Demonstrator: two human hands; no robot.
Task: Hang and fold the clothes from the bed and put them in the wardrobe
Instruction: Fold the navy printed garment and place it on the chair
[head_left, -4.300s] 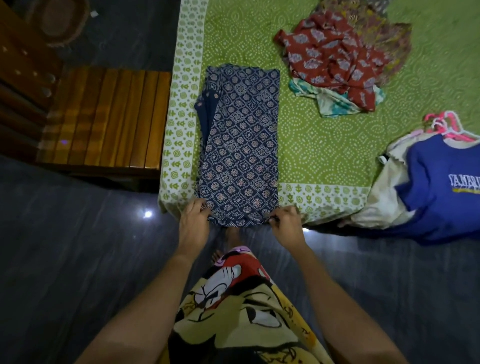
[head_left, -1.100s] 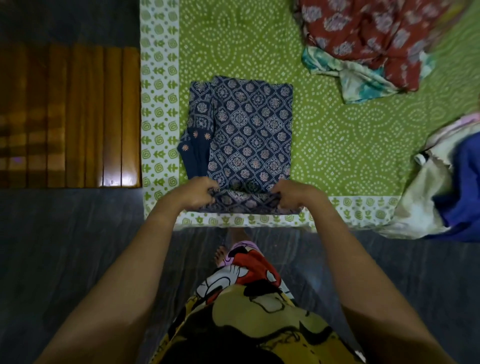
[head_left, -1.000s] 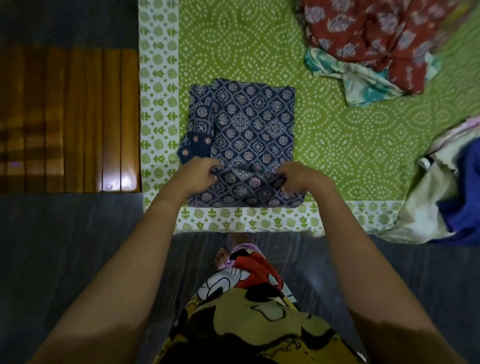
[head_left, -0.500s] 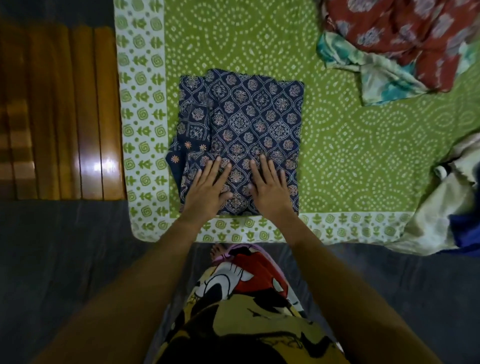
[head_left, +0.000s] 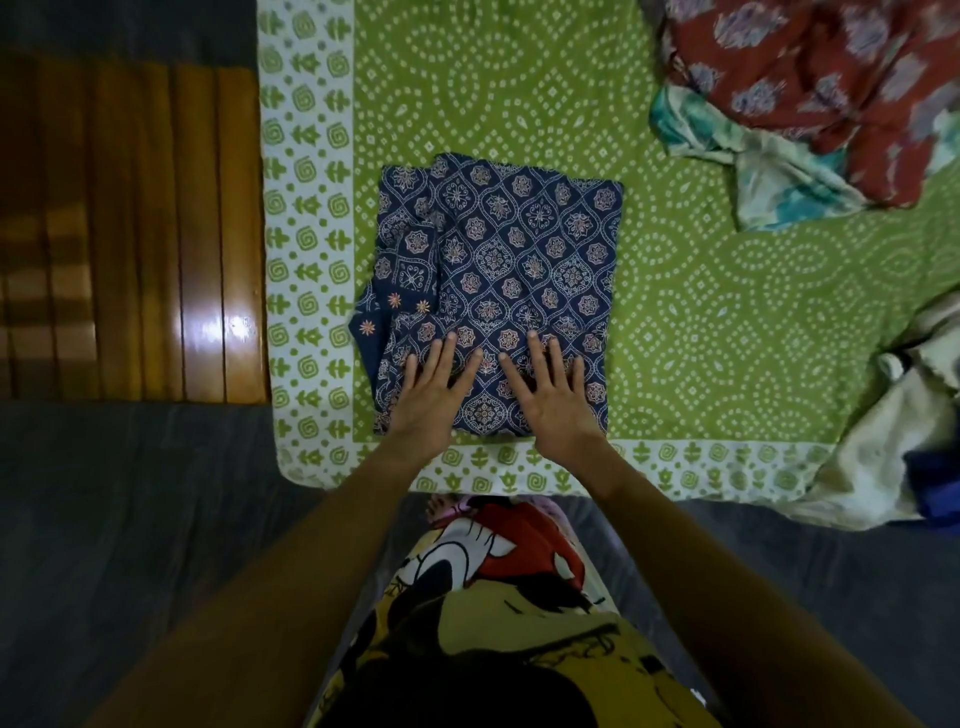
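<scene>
**Navy garment** (head_left: 498, 291): folded to a compact rectangle, it lies flat on the bed (head_left: 727, 322) near the front left corner, with a sleeve edge showing on its left side.

**Hands:** The left hand (head_left: 431, 395) and right hand (head_left: 550, 400) rest side by side on the garment's near half. Palms are down and fingers are straight and spread. Neither hand grasps anything; both only press the cloth.

**Progress, as judged from here:**
- The fold of this piece looks complete, with only smoothing in hand.
- It has not yet been carried to the wardrobe, which is out of view.
- A red garment (head_left: 831, 93) lies crumpled over a teal cloth (head_left: 753, 171) at the far right.
- A cream-and-blue heap (head_left: 878, 436) hangs off the bed's right edge.

A wooden bench (head_left: 130, 234) stands beside the bed on the left.
</scene>
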